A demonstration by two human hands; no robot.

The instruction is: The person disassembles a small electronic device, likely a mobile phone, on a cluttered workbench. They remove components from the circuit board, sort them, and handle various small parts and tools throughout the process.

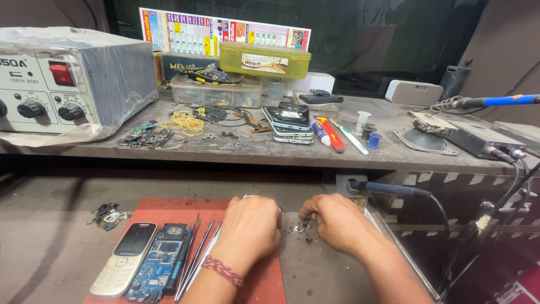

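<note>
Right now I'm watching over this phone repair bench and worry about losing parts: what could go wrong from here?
1. The tiny loose parts lie bare on the bench between the left hand and the right hand; a nudge might scatter them.
2. The bare circuit board lies right by the left forearm and thin tools; a sweep of the arm could knock or scratch it.
3. The blue-handled iron rests close above the right hand; if hot, it might burn.

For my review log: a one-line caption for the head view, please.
Left hand and right hand pick at small parts beside a red mat holding an opened phone.
</note>
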